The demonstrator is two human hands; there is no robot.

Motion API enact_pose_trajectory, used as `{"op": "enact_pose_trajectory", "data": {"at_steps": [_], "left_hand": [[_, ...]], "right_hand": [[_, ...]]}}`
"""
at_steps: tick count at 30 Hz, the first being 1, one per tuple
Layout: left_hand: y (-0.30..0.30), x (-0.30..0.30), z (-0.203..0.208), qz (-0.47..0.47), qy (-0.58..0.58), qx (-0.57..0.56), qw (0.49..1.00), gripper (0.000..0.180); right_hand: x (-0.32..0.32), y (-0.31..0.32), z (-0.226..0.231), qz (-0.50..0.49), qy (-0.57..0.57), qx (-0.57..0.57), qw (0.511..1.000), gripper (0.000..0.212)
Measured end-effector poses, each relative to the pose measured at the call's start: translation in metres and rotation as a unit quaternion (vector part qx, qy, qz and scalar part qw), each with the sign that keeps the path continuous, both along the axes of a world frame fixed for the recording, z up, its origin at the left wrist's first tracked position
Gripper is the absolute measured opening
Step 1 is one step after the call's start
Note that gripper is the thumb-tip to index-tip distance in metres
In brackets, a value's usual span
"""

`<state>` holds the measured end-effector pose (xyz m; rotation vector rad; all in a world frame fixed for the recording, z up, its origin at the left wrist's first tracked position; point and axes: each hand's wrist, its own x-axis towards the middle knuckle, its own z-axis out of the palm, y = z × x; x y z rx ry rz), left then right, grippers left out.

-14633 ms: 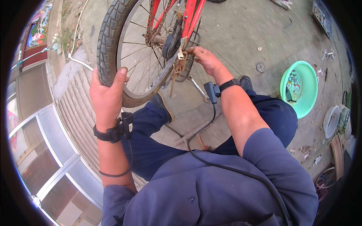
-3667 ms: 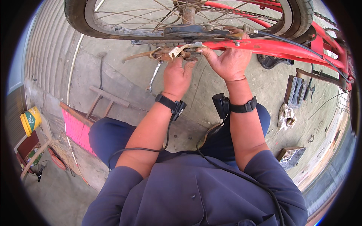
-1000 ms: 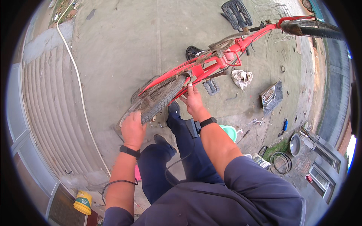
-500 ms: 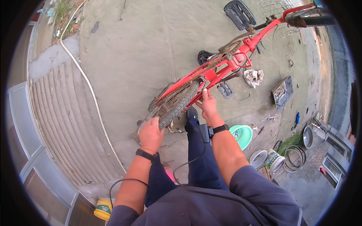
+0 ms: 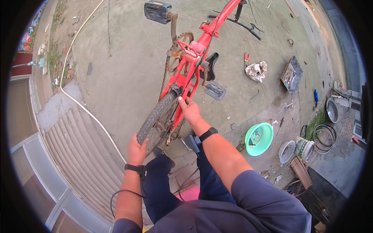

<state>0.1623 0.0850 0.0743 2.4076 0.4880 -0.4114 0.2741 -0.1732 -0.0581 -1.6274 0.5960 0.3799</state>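
A red bicycle frame [image 5: 201,43] stands in front of me, wheel end nearest, apparently upside down. Its black saddle [image 5: 211,66] and handlebar [image 5: 248,29] are low by the ground. My left hand [image 5: 136,149] is closed round the near side of the treaded tyre [image 5: 152,119]. Further up, my right hand [image 5: 190,110] grips a red frame tube beside the tyre, thumb on top; its fingertips are hidden. One black pedal [image 5: 157,11] sticks up at the far left, another pedal [image 5: 215,90] lies right of the frame. The rusty chainring [image 5: 182,43] shows between them.
Rightward on the concrete lie red-handled pliers [image 5: 246,57], a crumpled cloth [image 5: 256,72], a tool tray [image 5: 290,75] and a green basin [image 5: 259,139]. A pale hose [image 5: 87,110] runs along the left, beside ridged concrete [image 5: 83,149]. A pink thing [image 5: 189,193] is between my legs.
The bicycle has swung leftward and turned more upright, its handlebar end coming in from the far right. Both hands have moved left with it, still holding tyre and frame. The pliers have come into view.
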Motion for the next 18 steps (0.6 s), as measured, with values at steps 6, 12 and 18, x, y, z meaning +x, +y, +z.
{"op": "enact_pose_trajectory", "data": {"at_steps": [6, 12, 18], "left_hand": [[0.035, 0.021, -0.005, -0.016, -0.009, -0.010, 1.000, 0.040], [0.076, 0.040, -0.020, 0.004, 0.008, -0.084, 0.996, 0.037], [0.131, 0.065, -0.047, 0.020, -0.016, -0.118, 0.993, 0.039]], "right_hand": [[0.018, 0.033, 0.010, -0.038, -0.009, 0.093, 0.995, 0.044], [0.038, 0.063, 0.008, -0.111, 0.010, 0.329, 0.938, 0.024], [0.065, 0.112, 0.003, -0.107, 0.008, 0.346, 0.932, 0.024]]}}
